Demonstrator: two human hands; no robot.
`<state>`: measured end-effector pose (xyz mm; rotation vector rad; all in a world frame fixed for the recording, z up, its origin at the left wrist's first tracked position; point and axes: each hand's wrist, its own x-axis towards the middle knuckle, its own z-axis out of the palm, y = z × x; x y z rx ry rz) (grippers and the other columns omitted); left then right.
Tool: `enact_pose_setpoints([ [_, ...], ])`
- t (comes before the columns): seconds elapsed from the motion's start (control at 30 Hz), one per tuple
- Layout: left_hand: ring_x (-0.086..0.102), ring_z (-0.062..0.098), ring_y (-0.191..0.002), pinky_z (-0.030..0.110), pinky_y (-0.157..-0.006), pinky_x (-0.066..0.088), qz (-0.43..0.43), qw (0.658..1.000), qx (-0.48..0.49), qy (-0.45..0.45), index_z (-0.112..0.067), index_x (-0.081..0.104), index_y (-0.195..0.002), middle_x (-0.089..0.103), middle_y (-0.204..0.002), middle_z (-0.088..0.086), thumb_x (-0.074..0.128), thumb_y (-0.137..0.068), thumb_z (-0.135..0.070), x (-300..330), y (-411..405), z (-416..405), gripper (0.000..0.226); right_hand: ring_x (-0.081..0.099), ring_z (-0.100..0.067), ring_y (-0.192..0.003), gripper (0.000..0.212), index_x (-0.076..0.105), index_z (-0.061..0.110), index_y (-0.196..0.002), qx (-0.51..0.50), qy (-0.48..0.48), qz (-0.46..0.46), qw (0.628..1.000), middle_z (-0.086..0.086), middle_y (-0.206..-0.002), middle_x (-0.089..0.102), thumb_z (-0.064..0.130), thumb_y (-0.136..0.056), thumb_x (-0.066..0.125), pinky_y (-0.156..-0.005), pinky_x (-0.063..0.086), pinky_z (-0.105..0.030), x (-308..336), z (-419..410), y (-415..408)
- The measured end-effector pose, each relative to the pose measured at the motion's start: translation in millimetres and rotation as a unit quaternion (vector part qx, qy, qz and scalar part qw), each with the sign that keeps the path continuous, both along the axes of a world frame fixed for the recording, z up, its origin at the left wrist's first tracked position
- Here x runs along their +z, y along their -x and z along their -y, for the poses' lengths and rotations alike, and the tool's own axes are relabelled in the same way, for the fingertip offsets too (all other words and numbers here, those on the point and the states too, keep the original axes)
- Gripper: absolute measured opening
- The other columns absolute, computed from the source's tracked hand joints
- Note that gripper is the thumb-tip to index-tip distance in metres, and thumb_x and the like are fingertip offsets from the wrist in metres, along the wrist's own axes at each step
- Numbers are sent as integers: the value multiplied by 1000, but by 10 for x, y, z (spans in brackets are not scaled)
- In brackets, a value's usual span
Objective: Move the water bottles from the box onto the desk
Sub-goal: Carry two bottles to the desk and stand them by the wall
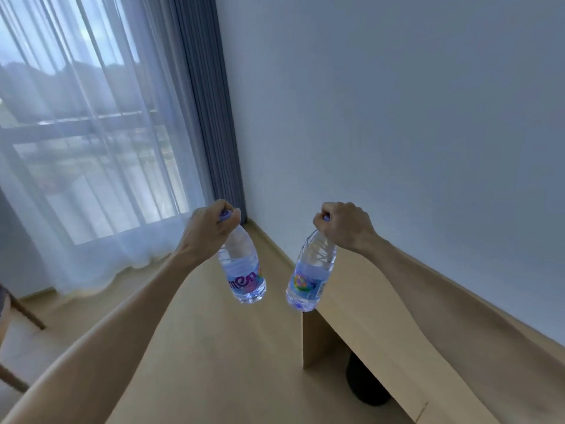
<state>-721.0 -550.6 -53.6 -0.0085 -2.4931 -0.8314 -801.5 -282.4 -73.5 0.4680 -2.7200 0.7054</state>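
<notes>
Two clear water bottles with pale purple caps and colourful labels hang in the air, each held by its cap and neck. My left hand [211, 228] grips the left water bottle [244, 270] over the wooden floor. My right hand [345, 224] grips the right water bottle [310, 276], whose base hangs at the near left corner of the light wooden desk [382, 316]. Both bottles tilt slightly. The box is out of view.
The desk runs along the plain white wall [397, 117] on the right, with a dark round object [363, 384] beneath it. Sheer white curtains [91, 148] and a grey drape [208, 102] cover the window at left. A dark chair leg [24, 310] shows at far left.
</notes>
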Motion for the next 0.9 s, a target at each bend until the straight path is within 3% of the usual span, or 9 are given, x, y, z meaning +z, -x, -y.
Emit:
enact_pose_setpoints([
  [0.23,58,25,-64,38,-60,48,15,994,-106,-18,-7,57,-77,65,-72,7,55,-93,-22,-251,1242,-606,22,39,-21,-53,33,36,16,-60,-88,-4,10,996,1,-55,45,29,-86,50,-49,30,-28,-210,-732,782],
  [0.43,51,16,-59,28,-56,40,51,984,-169,-34,-8,55,-77,62,-69,1,54,-92,-20,-495,2229,-1250,19,38,-19,-51,33,35,18,-60,-137,-3,30,990,2,-54,44,29,-87,49,-49,28,-28,-488,-1302,1456],
  [0.6,51,16,-59,33,-58,43,86,974,-201,-54,-15,55,-76,61,-67,-3,56,-91,-23,-749,2894,-1714,18,37,-16,-48,34,35,18,-59,-178,0,47,983,4,-52,43,29,-88,49,-47,27,-27,-669,-1747,1918],
  [0.7,58,21,-65,36,-59,47,111,968,-221,-46,-16,57,-78,66,-73,0,57,-91,-28,-910,3239,-1959,17,39,-16,-49,31,39,18,-61,-206,1,67,976,3,-53,47,31,-87,49,-48,30,-27,-768,-2004,2088],
  [0.9,56,14,-62,27,-56,44,171,942,-287,-35,-20,56,-77,65,-74,-2,58,-92,-31,-1258,3866,-2460,18,43,-18,-54,24,52,15,-70,-257,18,102,961,5,-56,50,33,-87,54,-55,37,-30,-992,-2392,2319],
])
